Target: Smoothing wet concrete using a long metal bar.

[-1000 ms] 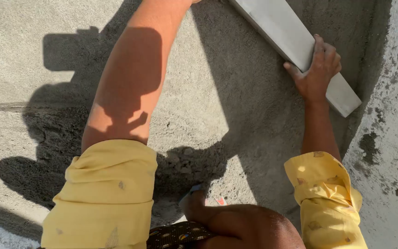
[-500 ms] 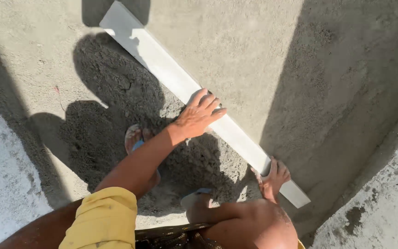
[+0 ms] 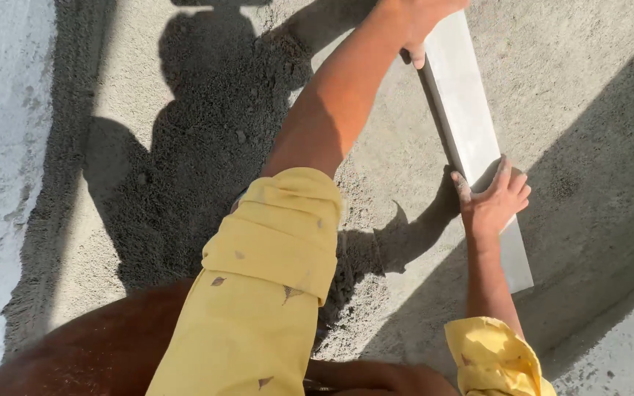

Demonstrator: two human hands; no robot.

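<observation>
Nearest the camera, two rolled yellow sleeves (image 3: 258, 293) frame the view, the left one large in the middle, the right one low at the right edge. Beyond the right sleeve, the right hand (image 3: 494, 202) lies pressed flat on the long pale straightedge (image 3: 467, 125), fingers (image 3: 515, 183) spread over its top face, thumb hooked on its left edge. The straightedge lies on the wet grey screed floor (image 3: 185, 183), running from near right to far, slightly left. Farther off, the left hand (image 3: 416, 18) grips the straightedge near its far end; most of it is cut off by the frame's top, so its fingers' set cannot be told. Shadows fall across the coarse mortar to the left.
</observation>
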